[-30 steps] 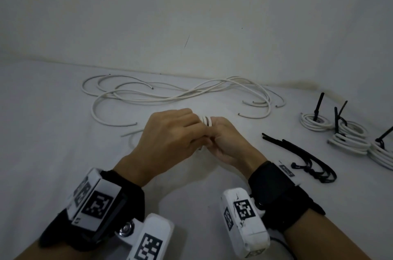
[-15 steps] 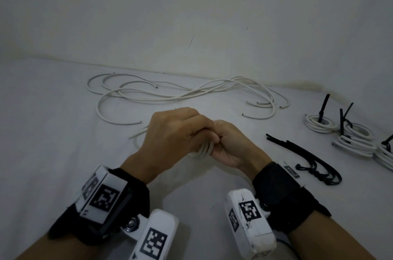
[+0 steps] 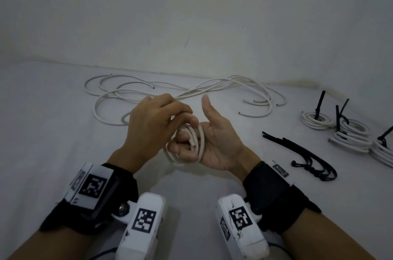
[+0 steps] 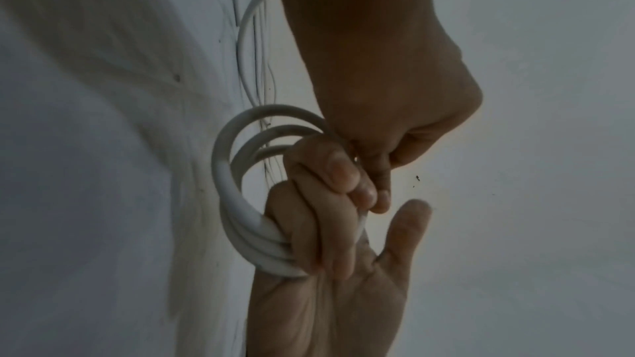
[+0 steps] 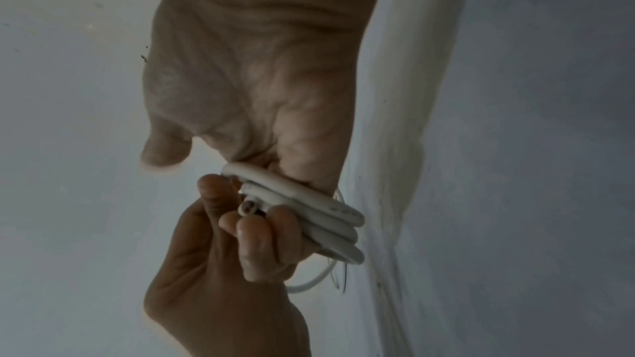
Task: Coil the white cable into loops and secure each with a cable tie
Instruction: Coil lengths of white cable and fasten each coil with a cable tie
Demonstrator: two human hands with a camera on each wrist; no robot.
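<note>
While the right hand curls its fingers through a small coil of white round cable, gripping the loops against the palm with the thumb raised free, the left hand reaches over from the other side and pinches the top of that same coil between bent fingertips. Beyond both hands, loose lengths of white cable sprawl on the white bench; right of the right hand lie black cable ties, and farther right, tied white coils.
</note>
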